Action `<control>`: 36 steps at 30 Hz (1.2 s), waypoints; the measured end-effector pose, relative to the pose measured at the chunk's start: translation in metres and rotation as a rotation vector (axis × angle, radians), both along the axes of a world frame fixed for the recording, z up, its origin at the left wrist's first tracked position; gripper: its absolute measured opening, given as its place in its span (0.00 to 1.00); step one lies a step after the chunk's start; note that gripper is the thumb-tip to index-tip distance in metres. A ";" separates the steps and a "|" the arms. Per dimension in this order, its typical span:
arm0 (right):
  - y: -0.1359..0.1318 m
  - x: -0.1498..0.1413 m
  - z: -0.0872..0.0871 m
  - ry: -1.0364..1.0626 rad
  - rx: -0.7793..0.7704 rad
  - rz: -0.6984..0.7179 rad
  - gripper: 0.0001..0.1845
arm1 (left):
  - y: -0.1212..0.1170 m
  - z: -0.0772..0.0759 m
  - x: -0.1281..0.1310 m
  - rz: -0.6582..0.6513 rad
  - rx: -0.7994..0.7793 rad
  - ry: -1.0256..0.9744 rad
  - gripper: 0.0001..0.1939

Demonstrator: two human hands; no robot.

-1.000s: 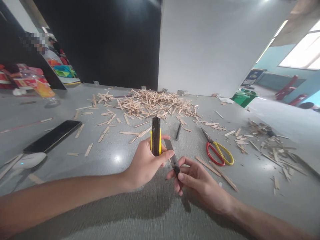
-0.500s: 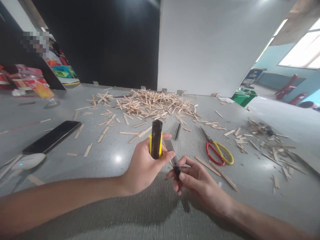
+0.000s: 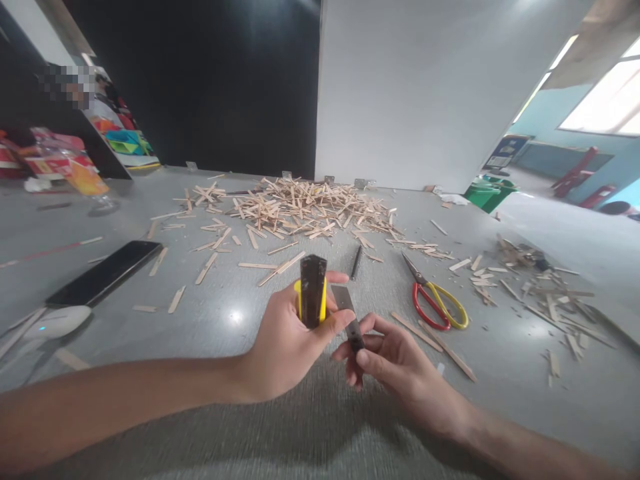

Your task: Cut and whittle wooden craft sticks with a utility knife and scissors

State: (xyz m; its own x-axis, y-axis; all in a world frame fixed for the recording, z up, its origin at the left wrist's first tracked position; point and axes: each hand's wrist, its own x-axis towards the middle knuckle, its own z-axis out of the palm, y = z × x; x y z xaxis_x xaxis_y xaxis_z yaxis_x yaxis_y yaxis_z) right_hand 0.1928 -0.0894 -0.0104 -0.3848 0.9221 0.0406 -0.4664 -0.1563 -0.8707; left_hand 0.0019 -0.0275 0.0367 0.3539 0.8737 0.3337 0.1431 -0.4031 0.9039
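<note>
- Centre: black-and-yellow tool (image 3: 313, 290) clasped in curled left hand (image 3: 285, 340); metal strip (image 3: 343, 299) apparently thumbed.
- Lower end pinched by right hand (image 3: 403, 363), fingers loosely bent.
- Strip being handled; steady pinch judged needed.

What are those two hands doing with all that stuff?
A person's left hand grips a black and yellow tool, its thumb against a flat metal strip. The right hand pinches the strip's dark lower end. Beyond them, a messy pile of wooden sticks lies on the grey table. Scissors with one red and one yellow handle lie to the right, and a black phone lies to the left.
</note>
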 end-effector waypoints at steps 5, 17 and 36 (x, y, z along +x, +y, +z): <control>0.000 0.000 0.004 -0.015 -0.008 -0.015 0.13 | 0.002 0.002 0.000 0.024 -0.008 0.012 0.14; 0.001 -0.001 0.002 -0.020 -0.039 -0.050 0.14 | 0.005 -0.004 0.003 0.032 -0.086 -0.007 0.14; 0.001 0.008 0.013 -0.177 -0.045 -0.221 0.14 | 0.009 0.000 0.005 -0.037 -0.434 -0.151 0.25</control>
